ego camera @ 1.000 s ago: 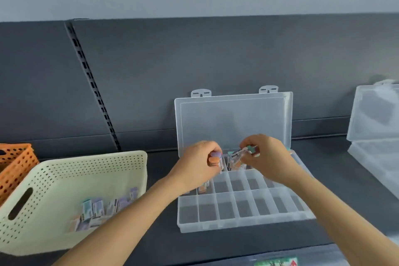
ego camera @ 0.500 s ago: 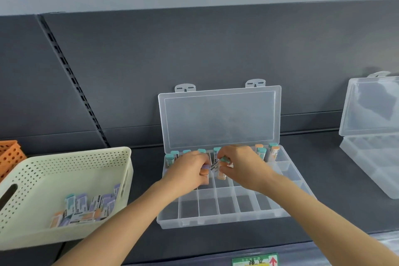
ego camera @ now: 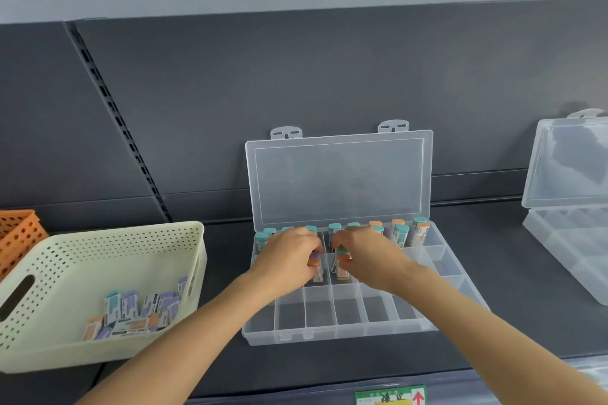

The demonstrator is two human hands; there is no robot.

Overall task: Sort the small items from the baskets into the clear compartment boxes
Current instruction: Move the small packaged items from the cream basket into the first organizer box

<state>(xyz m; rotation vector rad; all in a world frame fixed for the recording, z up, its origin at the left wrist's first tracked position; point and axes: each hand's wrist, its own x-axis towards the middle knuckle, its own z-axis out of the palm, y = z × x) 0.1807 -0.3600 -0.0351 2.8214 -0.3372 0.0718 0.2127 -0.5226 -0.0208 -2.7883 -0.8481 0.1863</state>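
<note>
A clear compartment box lies open on the dark shelf, its lid leaning back. Small tubes with teal and orange caps stand in its back row. My left hand is over the middle row and pinches a small tube with an orange and purple end. My right hand is beside it, fingertips gripping a teal and orange capped tube in the neighbouring compartment. The front row holds nothing. A cream perforated basket at the left holds several more small items.
An orange basket peeks in at the far left. A second clear compartment box stands open at the right edge. A green and red label sits on the shelf's front lip. A slotted upright runs down the back panel.
Both hands have come down from above the box into its middle row, carrying the small tubes with them. The view has shifted so the box sits lower and closer.
</note>
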